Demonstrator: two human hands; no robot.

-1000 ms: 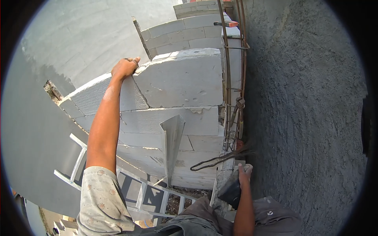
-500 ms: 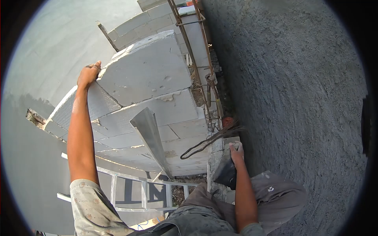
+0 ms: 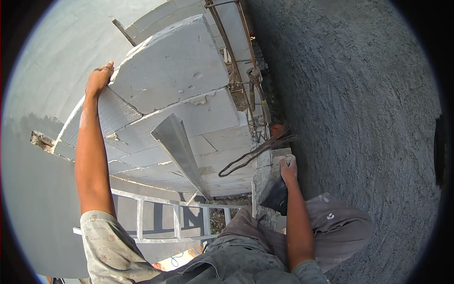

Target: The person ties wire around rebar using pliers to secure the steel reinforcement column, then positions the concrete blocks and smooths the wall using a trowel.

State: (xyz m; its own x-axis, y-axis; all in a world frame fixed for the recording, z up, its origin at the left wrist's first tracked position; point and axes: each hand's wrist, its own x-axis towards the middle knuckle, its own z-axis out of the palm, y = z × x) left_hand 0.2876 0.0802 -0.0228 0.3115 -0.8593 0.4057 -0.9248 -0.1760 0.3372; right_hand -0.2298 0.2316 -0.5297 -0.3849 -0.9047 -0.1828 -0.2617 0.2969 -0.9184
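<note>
My left hand (image 3: 99,79) reaches out to the upper left, its fingers curled over the edge of a large pale concrete block (image 3: 165,64) in the block wall. Just below that hand lies a lower block (image 3: 106,111) with a ridged face. My right hand (image 3: 288,170) is closed at the narrow wall top, beside my dark boot (image 3: 274,195); what its fingers grip is hard to make out. Close above it, a loop of bent wire (image 3: 246,158) sticks out over the wall. A hammer (image 3: 255,87) appears to hang at the rusty rebar.
Rusty rebar (image 3: 222,33) rises along the wall's end. A rough grey rendered wall (image 3: 354,118) stands close on my right. A metal channel (image 3: 177,151) juts from the block wall, and an aluminium ladder (image 3: 175,220) is below me. Wooden posts (image 3: 42,141) project at the left.
My view has tilted a little, so the block wall sits higher and the ladder shows higher too. Both hands keep about the same places on the wall.
</note>
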